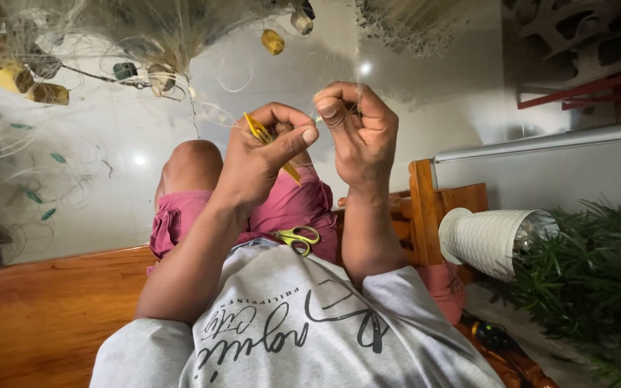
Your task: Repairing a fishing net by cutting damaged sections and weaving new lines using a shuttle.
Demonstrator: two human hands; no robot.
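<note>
My left hand (253,162) is closed around a slim yellow netting needle (259,128), held up in front of me over my lap. Close to its right, my right hand (362,136) pinches fine, nearly clear strands of a fishing net (145,43) between thumb and fingers. The net spreads up and to the left across the pale floor, with yellow and dark floats (272,42) tied into it. A small pair of scissors with yellow-green handles (298,237) lies on my lap, on pink shorts, below both hands.
I sit on a wooden bench (30,309) whose armrest (425,208) rises to my right. A white ribbed pot (486,241) with a green plant (598,280) stands at the right. Red-framed furniture (583,86) is at the far right.
</note>
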